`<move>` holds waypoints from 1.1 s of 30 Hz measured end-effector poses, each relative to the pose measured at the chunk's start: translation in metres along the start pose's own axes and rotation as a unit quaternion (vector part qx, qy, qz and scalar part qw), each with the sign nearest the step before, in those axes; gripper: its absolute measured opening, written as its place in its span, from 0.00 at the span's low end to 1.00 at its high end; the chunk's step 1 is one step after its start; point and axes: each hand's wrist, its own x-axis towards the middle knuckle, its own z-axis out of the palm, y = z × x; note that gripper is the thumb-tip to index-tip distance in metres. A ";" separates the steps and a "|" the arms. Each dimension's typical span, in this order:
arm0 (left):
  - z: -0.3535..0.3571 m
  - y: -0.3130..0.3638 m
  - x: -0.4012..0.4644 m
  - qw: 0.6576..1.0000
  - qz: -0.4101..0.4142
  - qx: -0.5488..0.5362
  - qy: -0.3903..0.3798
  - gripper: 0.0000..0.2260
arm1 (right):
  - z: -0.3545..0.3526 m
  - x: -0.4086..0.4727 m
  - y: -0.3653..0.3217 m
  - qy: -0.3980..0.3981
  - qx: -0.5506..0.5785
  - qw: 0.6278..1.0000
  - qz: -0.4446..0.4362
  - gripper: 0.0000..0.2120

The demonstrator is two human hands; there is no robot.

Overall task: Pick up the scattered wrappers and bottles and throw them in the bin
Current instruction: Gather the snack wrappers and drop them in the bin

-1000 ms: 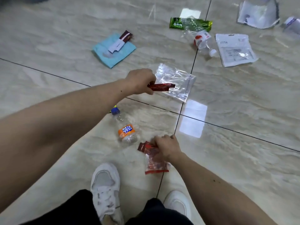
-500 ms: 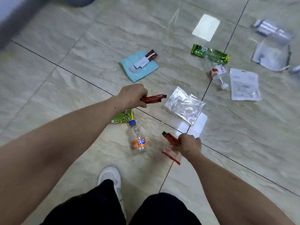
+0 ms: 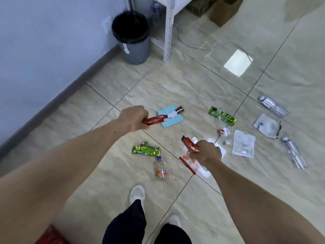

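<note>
My left hand (image 3: pixel 134 118) is closed around a narrow red stick wrapper (image 3: pixel 154 119), held above the tiled floor. My right hand (image 3: pixel 207 152) grips red wrappers (image 3: pixel 189 156), one sticking up and one hanging down. The grey bin (image 3: pixel 132 35) with a black liner stands by the wall at the top. On the floor lie a small orange-labelled bottle (image 3: pixel 161 169), a green wrapper (image 3: pixel 146 150), a blue cloth-like packet (image 3: pixel 170 117) with a brown-and-white stick on it, another green wrapper (image 3: pixel 222 115), a crushed clear bottle (image 3: pixel 224 132), a white pouch (image 3: pixel 243 146) and clear bags (image 3: pixel 267 127).
A white shelf leg (image 3: pixel 168 29) stands right of the bin, with a cable (image 3: pixel 197 46) trailing across the floor. Cardboard boxes (image 3: pixel 223 9) sit at the top. Another clear bottle (image 3: pixel 294 153) lies far right. My white shoes (image 3: pixel 137 193) are at the bottom, a red object bottom left.
I have straightened up and the view has lifted, bringing the bin and wall into sight. Both hands rose from the floor, each still holding its red wrappers.
</note>
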 end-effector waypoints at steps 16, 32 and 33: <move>-0.202 -0.194 -0.081 0.995 -0.085 -0.042 0.009 0.14 | -0.184 -0.024 -0.279 0.049 0.012 0.998 -0.036 0.10; -0.326 -0.337 0.102 0.998 -0.005 0.049 0.033 0.05 | -0.286 0.123 -0.420 0.056 0.041 0.997 0.034 0.10; -0.333 -0.344 0.122 0.998 -0.001 0.057 0.034 0.06 | -0.295 0.141 -0.428 0.054 0.046 0.997 0.037 0.09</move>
